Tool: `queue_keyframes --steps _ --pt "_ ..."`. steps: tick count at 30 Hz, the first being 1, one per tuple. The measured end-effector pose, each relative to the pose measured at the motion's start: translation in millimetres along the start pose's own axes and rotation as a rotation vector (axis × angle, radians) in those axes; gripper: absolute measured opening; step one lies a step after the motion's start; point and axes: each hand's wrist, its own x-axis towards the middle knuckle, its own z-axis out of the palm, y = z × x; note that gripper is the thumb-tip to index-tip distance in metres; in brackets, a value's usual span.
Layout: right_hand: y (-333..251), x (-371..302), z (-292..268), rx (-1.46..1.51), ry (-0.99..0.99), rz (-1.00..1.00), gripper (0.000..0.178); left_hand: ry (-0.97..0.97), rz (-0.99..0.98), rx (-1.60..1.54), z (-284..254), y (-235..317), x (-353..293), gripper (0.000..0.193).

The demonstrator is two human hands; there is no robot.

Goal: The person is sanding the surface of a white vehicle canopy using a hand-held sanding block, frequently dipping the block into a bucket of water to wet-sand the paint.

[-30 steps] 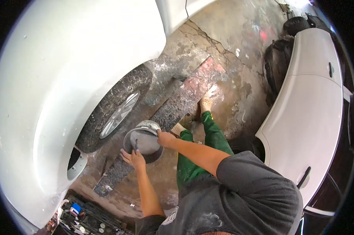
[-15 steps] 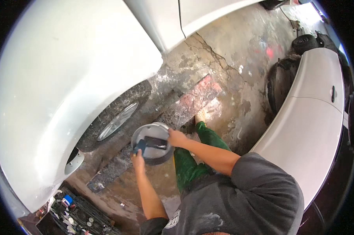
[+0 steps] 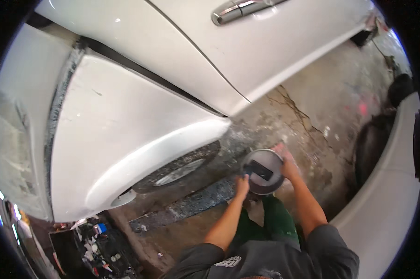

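Observation:
A round grey basin (image 3: 265, 186) is held out in front of my legs, tilted so its inside shows. My right hand (image 3: 288, 165) grips the rim on its right side. At the left rim my left hand (image 3: 242, 185) is closed on a small dark pad (image 3: 248, 170); its exact kind cannot be made out. Inside the basin lies a flat black rectangular block (image 3: 261, 170). To the left stands a white car, its front fender (image 3: 126, 107) curving over a dirty wheel (image 3: 182, 169).
A long stained board (image 3: 187, 207) lies on the wet, cracked concrete floor (image 3: 303, 88). A black tray of tools and bottles (image 3: 98, 246) sits at the lower left. A pale car panel (image 3: 382, 186) bounds the right side. The white car's door (image 3: 275, 46) reaches across the top.
My view has swung, bringing the car's door handle and front edge into sight. The basin and both hands now appear further right in the picture. Both hands keep their holds.

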Motion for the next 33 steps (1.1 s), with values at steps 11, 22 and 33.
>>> queue_keyframes --steps 11,22,33 --pt "30 -13 -14 0.058 0.108 0.166 0.047 -0.313 0.503 0.718 -3 126 -35 0.057" --pt "58 -28 129 0.493 -0.096 0.181 0.033 -0.882 0.051 1.119 89 125 19 0.057" --pt "68 8 153 0.264 -0.066 0.009 0.031 -0.621 0.471 0.926 20 132 -23 0.095"
